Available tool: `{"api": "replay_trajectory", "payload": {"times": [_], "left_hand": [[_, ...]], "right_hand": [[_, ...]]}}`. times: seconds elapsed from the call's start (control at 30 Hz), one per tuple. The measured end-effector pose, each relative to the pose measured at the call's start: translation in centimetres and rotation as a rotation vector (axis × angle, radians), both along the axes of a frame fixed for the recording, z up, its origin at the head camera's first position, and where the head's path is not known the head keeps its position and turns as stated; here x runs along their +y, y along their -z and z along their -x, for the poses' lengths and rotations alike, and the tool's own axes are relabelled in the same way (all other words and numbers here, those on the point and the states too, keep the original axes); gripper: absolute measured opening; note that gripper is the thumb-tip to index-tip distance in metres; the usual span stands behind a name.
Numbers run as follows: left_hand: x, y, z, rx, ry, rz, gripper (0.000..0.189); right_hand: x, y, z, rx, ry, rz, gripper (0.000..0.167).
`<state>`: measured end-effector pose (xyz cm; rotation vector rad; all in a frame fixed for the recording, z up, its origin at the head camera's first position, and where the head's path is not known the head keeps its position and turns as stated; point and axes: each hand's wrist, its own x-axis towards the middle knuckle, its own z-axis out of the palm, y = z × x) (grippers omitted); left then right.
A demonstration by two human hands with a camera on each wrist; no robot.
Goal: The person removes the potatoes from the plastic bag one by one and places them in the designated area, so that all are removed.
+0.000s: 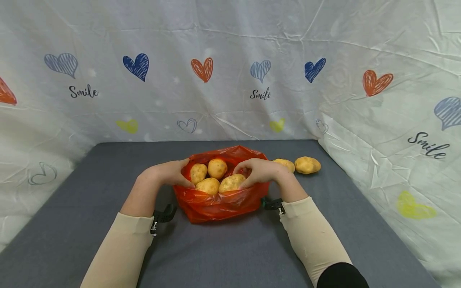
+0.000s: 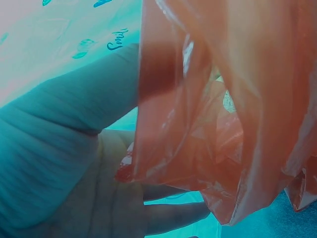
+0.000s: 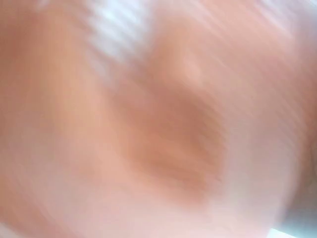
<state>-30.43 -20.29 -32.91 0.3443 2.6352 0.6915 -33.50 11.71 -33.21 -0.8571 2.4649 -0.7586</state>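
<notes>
A red plastic bag (image 1: 219, 206) sits mouth-up on the table with several potatoes inside, among them one at the back (image 1: 217, 168). At the bag's left rim my left hand (image 1: 169, 172) holds the plastic, the thumb on one side of the film and the fingers on the other. In the left wrist view the bag's film (image 2: 173, 124) covers the thumb tip. My right hand (image 1: 261, 171) reaches over the right rim and grips a potato (image 1: 231, 183) between thumb and fingers, low in the bag mouth. The right wrist view is blurred reddish.
Two more potatoes lie on the grey table (image 1: 108, 192) right of the bag: one potato (image 1: 307, 165) in full view, the other (image 1: 285, 163) partly behind my right hand. A white curtain (image 1: 230, 40) with printed hearts hangs behind the table and along its sides.
</notes>
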Motion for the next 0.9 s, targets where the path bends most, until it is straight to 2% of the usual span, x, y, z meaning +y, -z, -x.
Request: {"api": "replay_trajectory", "payload": {"times": [0.17,0.33,0.43,0.5,0.73,0.9], "left_hand": [[0.0,0.0,0.0,0.002,-0.006,-0.005,0.109],[-0.1,0.0,0.0,0.001,-0.012,-0.004,0.109],[-0.2,0.0,0.0,0.004,-0.007,-0.005,0.109],[-0.2,0.0,0.0,0.006,-0.003,-0.004,0.108],[0.0,0.4,0.1,-0.002,0.004,0.004,0.108],[0.2,0.4,0.2,-0.011,0.008,0.002,0.108]], "right_hand": [[3.2,-2.0,-0.3,0.033,0.093,0.147,0.052],[7.8,-3.7,-1.1,0.062,0.248,0.223,0.06],[10.6,-4.1,-1.4,0.081,0.33,0.187,0.064],[12.2,-3.9,-1.4,0.06,0.362,0.149,0.065],[14.7,-2.4,-1.3,-0.198,0.435,-0.026,0.065],[14.8,-1.3,-1.1,-0.256,0.507,-0.131,0.061]]}}
